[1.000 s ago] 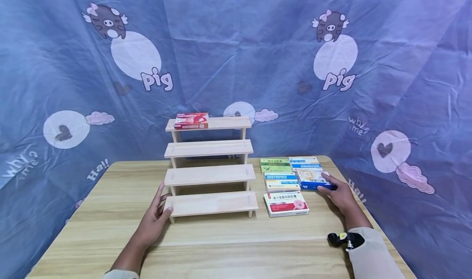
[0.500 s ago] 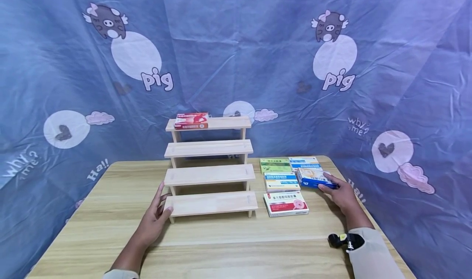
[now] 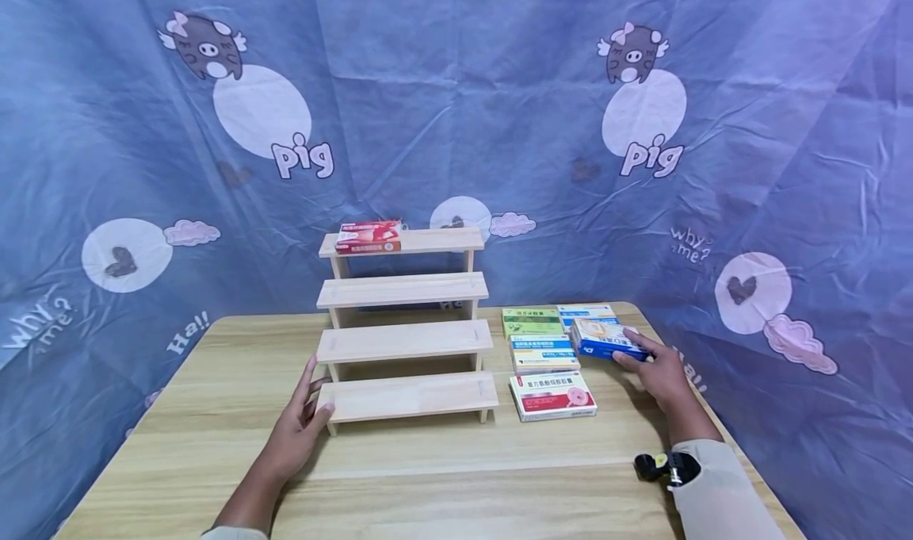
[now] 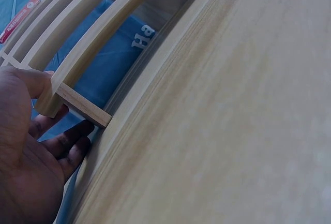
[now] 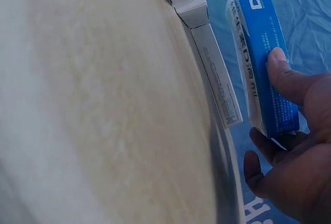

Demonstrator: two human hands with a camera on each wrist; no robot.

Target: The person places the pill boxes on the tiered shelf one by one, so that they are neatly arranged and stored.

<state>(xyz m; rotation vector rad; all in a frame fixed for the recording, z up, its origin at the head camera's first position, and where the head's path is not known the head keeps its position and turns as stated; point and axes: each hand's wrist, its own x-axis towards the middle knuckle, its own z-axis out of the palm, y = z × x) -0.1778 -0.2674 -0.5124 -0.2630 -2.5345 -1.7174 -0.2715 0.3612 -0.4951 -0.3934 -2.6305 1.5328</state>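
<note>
My left hand [image 3: 296, 429] grips the left end of a four-tier wooden step shelf [image 3: 406, 397]. In the left wrist view its thumb lies over the lowest board [image 4: 77, 63], with the other fingers beside the leg [image 4: 85, 106]. On the top tier sits a red and white medicine box [image 3: 368, 237]. My right hand [image 3: 659, 373] pinches a blue and white medicine box [image 3: 606, 340] by its right end. That box is raised off the table and slightly tilted; in the right wrist view the thumb presses its blue side [image 5: 264, 43].
Right of the shelf lie a green box [image 3: 531, 321], a blue and white box [image 3: 544, 353] and a red and white box [image 3: 552, 396]. Another blue and white box [image 3: 586, 312] is partly hidden behind the held one. A blue printed cloth [image 3: 456, 128] hangs behind the table [image 3: 456, 484].
My right hand has lifted the blue and white medicine box from the table, moving it slightly up and back. The left hand stays on the shelf.
</note>
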